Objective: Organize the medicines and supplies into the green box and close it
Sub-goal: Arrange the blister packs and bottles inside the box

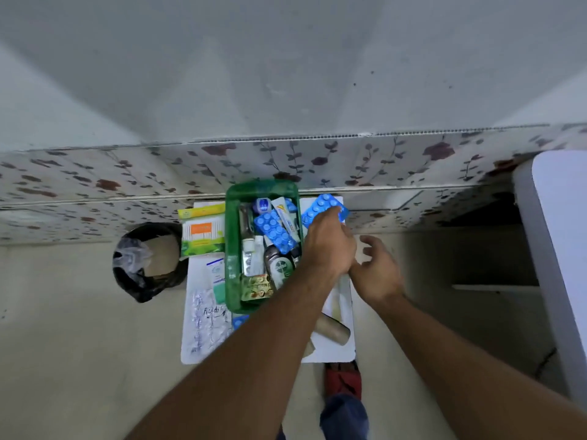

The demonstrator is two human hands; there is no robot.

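Observation:
The open green box (231,249) stands on a small white table (330,354), packed with tubes, bottles and a blue blister pack (275,231). My left hand (330,246) reaches across the box's right side and grips a second blue blister pack (320,205) just beyond the far right corner. My right hand (376,271) hovers beside it over the table's right edge, fingers spread and holding nothing. Left of the box lie a cotton buds pack (201,231), a white and green carton (217,276) and silver blister strips (206,325). I see no lid.
A cardboard roll (332,328) lies on the table under my left forearm. A bin lined with a black bag (146,258) stands on the floor to the left. A white piece of furniture (559,249) rises at the right. The floral wall panel (381,160) runs behind the table.

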